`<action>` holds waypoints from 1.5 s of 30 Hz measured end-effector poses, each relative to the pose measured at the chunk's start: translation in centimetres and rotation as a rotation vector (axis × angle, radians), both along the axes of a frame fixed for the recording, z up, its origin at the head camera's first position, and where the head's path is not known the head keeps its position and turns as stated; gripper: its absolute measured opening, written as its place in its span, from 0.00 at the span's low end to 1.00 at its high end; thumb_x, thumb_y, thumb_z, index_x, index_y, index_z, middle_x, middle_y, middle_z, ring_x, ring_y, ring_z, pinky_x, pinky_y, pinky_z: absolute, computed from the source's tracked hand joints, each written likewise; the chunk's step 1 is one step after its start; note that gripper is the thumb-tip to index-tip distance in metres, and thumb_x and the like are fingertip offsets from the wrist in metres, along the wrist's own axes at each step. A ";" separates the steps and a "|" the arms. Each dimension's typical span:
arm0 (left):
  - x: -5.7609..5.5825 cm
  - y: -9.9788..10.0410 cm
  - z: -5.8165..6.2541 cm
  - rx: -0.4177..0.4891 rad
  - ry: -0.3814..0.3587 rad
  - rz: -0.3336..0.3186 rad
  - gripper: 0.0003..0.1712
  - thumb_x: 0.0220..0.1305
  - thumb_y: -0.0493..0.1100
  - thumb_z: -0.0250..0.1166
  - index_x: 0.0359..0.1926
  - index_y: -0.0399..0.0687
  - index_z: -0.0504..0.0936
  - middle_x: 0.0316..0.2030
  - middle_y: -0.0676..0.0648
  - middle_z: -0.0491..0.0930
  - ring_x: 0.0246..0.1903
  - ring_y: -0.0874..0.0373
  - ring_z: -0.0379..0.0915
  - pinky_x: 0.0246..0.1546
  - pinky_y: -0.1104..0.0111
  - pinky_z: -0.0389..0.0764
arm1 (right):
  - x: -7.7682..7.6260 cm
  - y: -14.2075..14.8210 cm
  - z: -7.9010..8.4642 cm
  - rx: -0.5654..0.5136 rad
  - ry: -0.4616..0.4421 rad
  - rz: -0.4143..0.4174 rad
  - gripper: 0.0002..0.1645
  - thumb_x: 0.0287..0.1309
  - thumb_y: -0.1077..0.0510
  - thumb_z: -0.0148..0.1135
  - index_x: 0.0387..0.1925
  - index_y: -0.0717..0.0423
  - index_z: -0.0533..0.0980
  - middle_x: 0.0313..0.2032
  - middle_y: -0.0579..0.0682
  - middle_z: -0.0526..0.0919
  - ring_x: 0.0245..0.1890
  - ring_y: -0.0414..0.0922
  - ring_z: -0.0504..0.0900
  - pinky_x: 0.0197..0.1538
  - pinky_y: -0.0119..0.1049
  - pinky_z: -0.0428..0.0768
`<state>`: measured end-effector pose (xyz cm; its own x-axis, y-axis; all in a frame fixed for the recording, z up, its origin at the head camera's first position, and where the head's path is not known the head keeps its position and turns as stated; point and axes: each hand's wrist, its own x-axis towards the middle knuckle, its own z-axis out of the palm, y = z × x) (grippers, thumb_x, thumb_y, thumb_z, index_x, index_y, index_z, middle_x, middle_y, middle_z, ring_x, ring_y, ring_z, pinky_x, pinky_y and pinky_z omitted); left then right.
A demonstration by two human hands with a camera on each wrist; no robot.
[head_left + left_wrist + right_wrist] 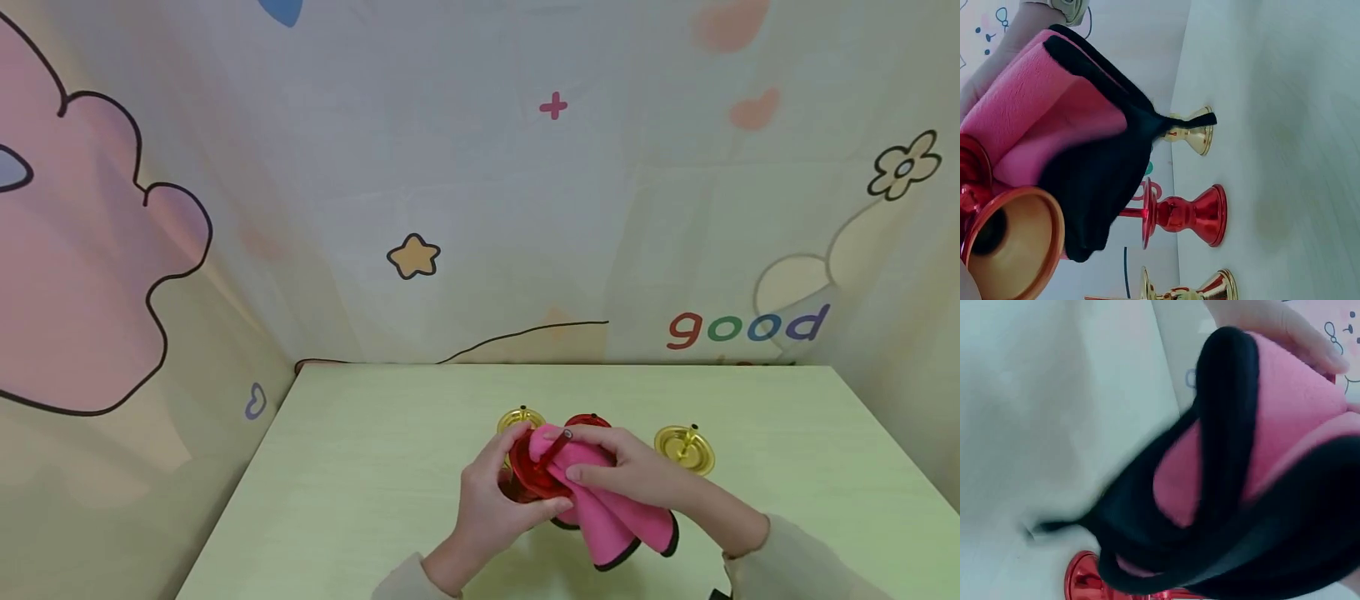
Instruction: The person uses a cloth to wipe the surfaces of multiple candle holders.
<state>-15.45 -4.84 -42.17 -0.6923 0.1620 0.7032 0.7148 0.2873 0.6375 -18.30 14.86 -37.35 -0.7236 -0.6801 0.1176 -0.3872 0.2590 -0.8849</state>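
Note:
My left hand (486, 500) grips a red metal candlestick (525, 477) by its dish, and the candlestick leans over above the table. Its thin stem (555, 450) points up and to the right. A pink cloth (611, 525) with black edging is pinched in my right hand (637, 469), which holds it against the dish beside the stem. The cloth's loose end hangs below the hands. In the left wrist view the candlestick's hollow base (1025, 247) faces the camera, beside the draped cloth (1029, 94). Folds of cloth (1297, 394) cover much of the right wrist view.
Behind the hands stand a gold candlestick (517, 417) and another red candlestick (588, 419), both partly hidden. A second gold candlestick (684, 450) is to the right. The pale table (360, 467) meets a printed curtain (480, 183) at its far edge.

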 end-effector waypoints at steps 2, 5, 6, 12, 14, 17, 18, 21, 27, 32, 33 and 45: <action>-0.1 0.2 -0.3 -0.032 0.050 0.072 0.44 0.35 0.50 0.74 0.56 0.42 0.67 0.48 0.44 0.75 0.42 0.58 0.73 0.32 0.80 0.76 | 0.1 -0.1 -0.1 0.021 -0.022 -0.029 0.19 0.58 0.57 0.53 0.51 0.56 0.69 0.35 0.56 0.74 0.28 0.37 0.76 0.28 0.33 0.78; -0.4 0.5 -0.4 -0.071 0.138 0.182 0.45 0.36 0.53 0.74 0.56 0.41 0.67 0.49 0.44 0.74 0.48 0.56 0.71 0.41 0.76 0.77 | 0.3 -0.5 -0.2 0.025 -0.022 -0.097 0.20 0.57 0.55 0.55 0.51 0.57 0.69 0.36 0.57 0.74 0.27 0.39 0.76 0.27 0.34 0.78; -0.5 0.6 -0.5 -0.080 0.165 0.213 0.46 0.36 0.54 0.73 0.56 0.40 0.66 0.49 0.44 0.74 0.49 0.55 0.70 0.43 0.74 0.76 | 0.4 -0.7 -0.3 0.020 -0.021 -0.127 0.21 0.56 0.55 0.55 0.51 0.57 0.69 0.37 0.57 0.75 0.27 0.39 0.76 0.27 0.34 0.78; -0.4 1.2 -0.8 -0.143 0.168 0.226 0.49 0.42 0.56 0.69 0.61 0.37 0.59 0.50 0.43 0.71 0.48 0.55 0.70 0.44 0.71 0.76 | 0.4 -1.1 -0.6 -0.032 -0.076 -0.267 0.21 0.54 0.55 0.57 0.50 0.55 0.71 0.44 0.59 0.76 0.31 0.41 0.77 0.31 0.33 0.79; -0.2 0.8 -0.6 -0.194 0.168 0.174 0.47 0.47 0.56 0.65 0.62 0.36 0.57 0.52 0.42 0.70 0.51 0.54 0.69 0.46 0.70 0.76 | 0.4 -0.9 -0.5 -0.044 -0.092 -0.285 0.21 0.54 0.56 0.58 0.50 0.55 0.71 0.46 0.60 0.76 0.31 0.41 0.78 0.31 0.33 0.79; -0.3 -0.2 -0.1 -0.260 0.209 0.070 0.41 0.52 0.55 0.62 0.61 0.35 0.61 0.54 0.40 0.70 0.54 0.52 0.68 0.48 0.67 0.74 | 0.2 -0.1 0.0 -0.052 -0.097 -0.248 0.20 0.54 0.58 0.57 0.50 0.57 0.71 0.45 0.61 0.77 0.31 0.41 0.79 0.32 0.33 0.80; -0.3 -0.5 0.2 -0.273 0.209 0.032 0.40 0.52 0.55 0.62 0.60 0.36 0.63 0.54 0.40 0.71 0.54 0.52 0.68 0.49 0.67 0.74 | 0.1 0.3 0.2 -0.048 -0.102 -0.219 0.20 0.54 0.59 0.56 0.50 0.58 0.71 0.44 0.61 0.77 0.31 0.41 0.80 0.33 0.33 0.80; -0.5 -1.2 1.0 -0.297 0.151 -0.108 0.40 0.48 0.54 0.65 0.59 0.38 0.65 0.53 0.43 0.73 0.53 0.55 0.69 0.49 0.70 0.74 | 0.1 1.0 0.9 -0.033 -0.116 -0.111 0.19 0.55 0.62 0.54 0.50 0.59 0.72 0.43 0.61 0.78 0.33 0.41 0.80 0.36 0.32 0.80; -0.6 -1.5 2.5 -0.362 -0.143 -0.372 0.52 0.42 0.51 0.71 0.65 0.44 0.54 0.59 0.46 0.66 0.56 0.61 0.66 0.50 0.73 0.72 | 0.2 1.4 1.4 -0.031 -0.111 0.029 0.19 0.55 0.64 0.53 0.50 0.59 0.72 0.46 0.60 0.77 0.39 0.37 0.77 0.39 0.30 0.78; -0.4 -1.5 2.8 -0.313 -0.207 -0.375 0.49 0.43 0.46 0.71 0.64 0.45 0.56 0.55 0.47 0.71 0.52 0.63 0.70 0.48 0.74 0.73 | 0.4 1.3 1.6 -0.033 -0.064 0.012 0.19 0.56 0.62 0.54 0.51 0.58 0.72 0.45 0.61 0.77 0.36 0.37 0.79 0.37 0.30 0.79; -0.4 -1.4 2.7 -0.281 -0.215 -0.368 0.47 0.42 0.46 0.71 0.64 0.46 0.58 0.53 0.47 0.73 0.50 0.63 0.71 0.48 0.74 0.74 | 0.4 1.3 1.6 -0.030 -0.065 0.000 0.19 0.56 0.61 0.54 0.51 0.57 0.72 0.45 0.60 0.77 0.35 0.38 0.79 0.36 0.31 0.79; 0.1 1.3 0.5 -0.173 0.061 0.225 0.43 0.37 0.54 0.73 0.55 0.41 0.70 0.48 0.46 0.76 0.47 0.57 0.72 0.42 0.68 0.77 | 0.7 -0.4 0.1 -0.013 -0.088 -0.314 0.25 0.54 0.54 0.58 0.53 0.59 0.71 0.45 0.61 0.77 0.27 0.39 0.79 0.29 0.32 0.79</action>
